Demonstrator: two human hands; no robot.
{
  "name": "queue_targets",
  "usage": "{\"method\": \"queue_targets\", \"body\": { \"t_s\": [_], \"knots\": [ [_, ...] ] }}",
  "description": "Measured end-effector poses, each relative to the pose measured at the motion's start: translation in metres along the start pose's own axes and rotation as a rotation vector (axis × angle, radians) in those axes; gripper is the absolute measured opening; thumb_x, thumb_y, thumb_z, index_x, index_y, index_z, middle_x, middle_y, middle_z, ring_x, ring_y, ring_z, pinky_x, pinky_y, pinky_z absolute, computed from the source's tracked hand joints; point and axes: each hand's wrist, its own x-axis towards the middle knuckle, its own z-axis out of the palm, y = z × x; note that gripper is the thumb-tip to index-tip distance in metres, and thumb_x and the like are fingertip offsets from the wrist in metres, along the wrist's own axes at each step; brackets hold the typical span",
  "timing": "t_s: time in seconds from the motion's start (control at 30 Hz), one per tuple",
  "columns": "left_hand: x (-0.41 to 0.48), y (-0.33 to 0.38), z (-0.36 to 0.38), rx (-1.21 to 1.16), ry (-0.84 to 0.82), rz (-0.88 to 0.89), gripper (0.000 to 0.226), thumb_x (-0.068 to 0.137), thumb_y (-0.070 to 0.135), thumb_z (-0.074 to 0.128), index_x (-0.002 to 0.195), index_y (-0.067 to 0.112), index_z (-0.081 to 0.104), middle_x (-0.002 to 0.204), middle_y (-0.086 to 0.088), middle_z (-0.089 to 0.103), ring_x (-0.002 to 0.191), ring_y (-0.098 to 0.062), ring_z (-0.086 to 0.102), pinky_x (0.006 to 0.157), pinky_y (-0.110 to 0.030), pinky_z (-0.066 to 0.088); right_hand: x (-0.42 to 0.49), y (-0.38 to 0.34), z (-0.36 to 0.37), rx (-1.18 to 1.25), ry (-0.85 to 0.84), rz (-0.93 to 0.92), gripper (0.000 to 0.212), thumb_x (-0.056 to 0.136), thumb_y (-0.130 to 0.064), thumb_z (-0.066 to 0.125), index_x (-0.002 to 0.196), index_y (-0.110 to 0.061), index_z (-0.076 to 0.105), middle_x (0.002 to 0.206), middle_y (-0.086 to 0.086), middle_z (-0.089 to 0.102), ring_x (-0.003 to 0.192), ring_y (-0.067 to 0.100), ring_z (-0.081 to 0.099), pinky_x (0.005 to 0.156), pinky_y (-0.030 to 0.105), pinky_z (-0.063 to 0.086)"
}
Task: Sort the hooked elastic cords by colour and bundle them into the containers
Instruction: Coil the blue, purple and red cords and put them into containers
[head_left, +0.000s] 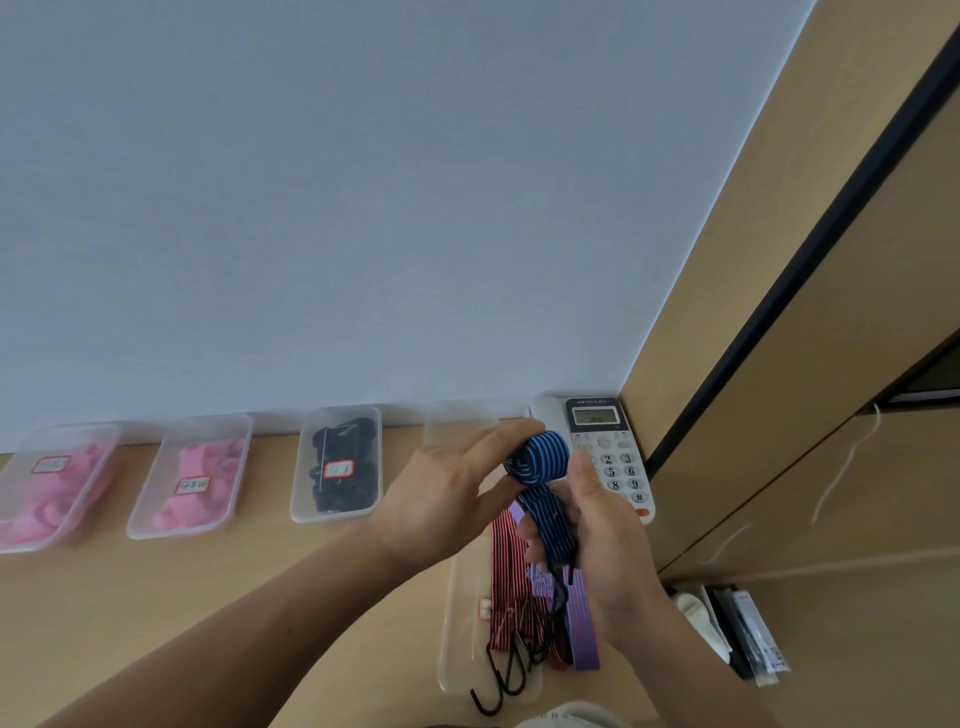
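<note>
Blue striped cord (537, 456) partly rolled into coil, tail hanging, held up over desk (208, 571) in front of clear container (452, 421) by wall. We see left hand (441, 499) pinching coil between fingers and thumb. Right hand (608, 540) grips tail, thumb against coil. Under hands, near tray (457, 649) holds red striped cords (504, 571), purple cord (584, 639), black hooks (506, 675). Leftward along wall we note box of black cords (301, 512), then two boxes of pink cords (148, 514). Telephone (613, 457) right of coil.
</note>
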Motion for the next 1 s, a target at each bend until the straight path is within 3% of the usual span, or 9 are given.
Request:
{"method": "queue_targets", "body": {
  "t_s": [0.1,0.2,0.27,0.37,0.47,0.57,0.73,0.9,1.0],
  "knots": [
    [-0.001,-0.007,0.007,0.124,-0.01,0.141,0.045,0.091,0.016,0.059,0.134,0.021,0.048,0.131,-0.001,0.063,0.107,-0.016,0.067,0.081,-0.029,0.057,0.002,0.001,0.002,0.04,-0.004,0.011,0.075,0.072,-0.073,0.058,0.092,-0.002,0.068,0.072,0.016,0.067,0.057,0.024,0.058,0.05,0.03,0.047],
    [-0.004,-0.012,0.012,0.149,-0.054,0.151,0.057,0.086,0.003,0.06,0.138,0.022,0.047,0.14,-0.001,0.057,0.115,-0.016,0.063,0.088,-0.028,0.054,0.003,0.001,0.002,0.09,-0.003,0.004,0.078,0.065,-0.068,0.065,0.098,0.003,0.065,0.073,0.016,0.065,0.055,0.022,0.055,0.047,0.028,0.044],
    [-0.005,-0.007,0.008,-0.06,-0.067,-0.023,0.064,0.082,0.001,0.054,0.14,0.026,0.048,0.144,0.002,0.052,0.12,-0.008,0.059,0.092,-0.023,0.052,0.003,0.001,0.0,0.093,-0.019,-0.018,0.072,0.072,-0.058,0.063,0.102,0.007,0.063,0.074,0.015,0.064,0.055,0.02,0.054,0.046,0.024,0.043],
    [-0.002,0.006,-0.001,-0.615,-0.123,-0.528,0.063,0.088,0.003,0.052,0.143,0.03,0.039,0.139,0.003,0.056,0.118,-0.002,0.059,0.094,-0.025,0.052,0.002,0.001,-0.002,0.088,-0.052,-0.039,0.061,0.078,-0.05,0.06,0.102,0.006,0.063,0.08,0.013,0.066,0.059,0.018,0.055,0.05,0.023,0.044],
    [0.008,0.011,-0.012,-0.945,-0.296,-0.855,0.039,0.093,0.032,0.048,0.129,0.02,0.059,0.112,-0.006,0.071,0.094,-0.014,0.068,0.084,-0.035,0.05,0.001,0.003,0.0,0.076,-0.077,-0.047,0.044,0.083,-0.044,0.068,0.094,-0.002,0.065,0.076,0.01,0.066,0.06,0.017,0.054,0.053,0.023,0.046],
    [0.013,0.017,-0.019,-1.004,-0.348,-0.862,0.036,0.092,0.04,0.054,0.112,0.013,0.068,0.097,-0.004,0.072,0.084,-0.017,0.065,0.08,-0.035,0.047,0.002,0.006,0.0,0.043,-0.128,-0.06,0.038,0.081,-0.041,0.071,0.102,-0.009,0.069,0.077,0.008,0.064,0.065,0.019,0.055,0.06,0.027,0.046],
    [0.013,0.018,-0.017,-1.151,-0.146,-0.948,0.054,0.074,0.022,0.072,0.123,0.012,0.053,0.103,-0.017,0.073,0.085,-0.03,0.065,0.088,-0.047,0.053,0.005,0.01,-0.004,0.096,-0.191,-0.055,0.05,0.079,-0.034,0.07,0.123,-0.014,0.064,0.099,0.013,0.07,0.078,0.024,0.064,0.067,0.03,0.05],
    [0.01,0.019,-0.02,-1.094,-0.147,-0.836,0.048,0.087,-0.002,0.068,0.126,0.014,0.046,0.107,-0.017,0.073,0.088,-0.026,0.07,0.078,-0.029,0.055,0.005,0.013,-0.006,0.071,-0.167,-0.033,0.041,0.084,-0.014,0.062,0.125,-0.011,0.06,0.11,0.015,0.071,0.097,0.03,0.069,0.076,0.034,0.052],
    [0.007,0.018,-0.018,-1.042,-0.096,-0.787,0.049,0.086,-0.01,0.064,0.124,0.013,0.044,0.112,-0.013,0.071,0.095,-0.027,0.071,0.078,-0.029,0.057,0.008,0.011,-0.007,0.071,-0.113,-0.006,0.031,0.086,-0.002,0.062,0.117,-0.007,0.062,0.103,0.017,0.073,0.097,0.033,0.069,0.081,0.037,0.054]
  ]
}}
